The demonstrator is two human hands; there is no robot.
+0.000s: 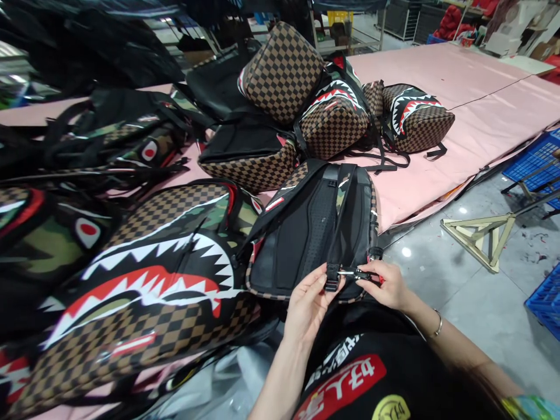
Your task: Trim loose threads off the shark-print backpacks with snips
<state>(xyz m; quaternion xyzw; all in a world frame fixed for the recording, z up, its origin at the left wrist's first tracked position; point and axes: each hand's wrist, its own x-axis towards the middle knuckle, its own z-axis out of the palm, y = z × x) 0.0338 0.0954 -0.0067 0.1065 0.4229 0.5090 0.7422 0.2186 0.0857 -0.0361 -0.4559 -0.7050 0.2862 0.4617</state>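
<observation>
A backpack (306,233) with black padded back and brown checkered edging lies back side up at the table's near edge. My left hand (310,303) pinches the end of its black shoulder strap at a dark plastic buckle (332,279). My right hand (387,286) is closed around small thread snips (356,273) with dark handles and a bit of red. Their pale metal blades point left and reach the strap just above the buckle; whether they touch the webbing I cannot tell.
A large shark-mouth backpack (166,274) lies to the left, with several more checkered and camouflage backpacks (284,76) heaped behind it. Pink sheeting (472,116) covers the table. Blue crates (538,163) and a triangular stand base (479,236) are on the floor at right.
</observation>
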